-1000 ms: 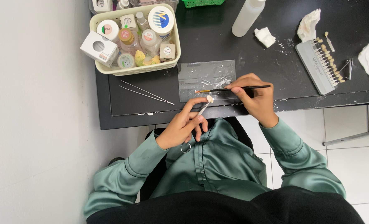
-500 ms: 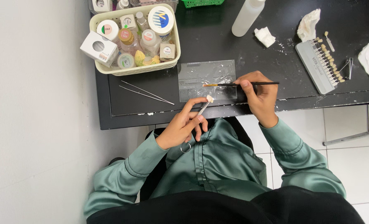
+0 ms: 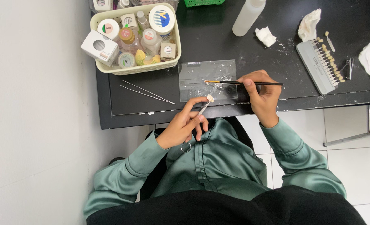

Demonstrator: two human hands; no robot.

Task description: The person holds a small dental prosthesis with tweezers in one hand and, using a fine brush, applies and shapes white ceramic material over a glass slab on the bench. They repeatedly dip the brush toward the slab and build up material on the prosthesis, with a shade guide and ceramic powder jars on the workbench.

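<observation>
Two hands busy: our right hand (image 3: 263, 96) grips brush (image 3: 243, 83) over glass slab (image 3: 193, 77), left hand (image 3: 185, 125) pinches tooth-tipped clamp (image 3: 201, 109).

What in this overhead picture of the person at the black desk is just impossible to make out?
- Small pale piece on the clamp in the left hand: too small to tell its shape.
- Brush grip: hidden by the right hand.
- Green basket: cut off by the top edge.
- Jars in the cream basket: contents hidden under lids.

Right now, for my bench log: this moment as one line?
left hand: holds clamp with tooth piece | right hand: holds brush, tip on glass slab | black table
</observation>
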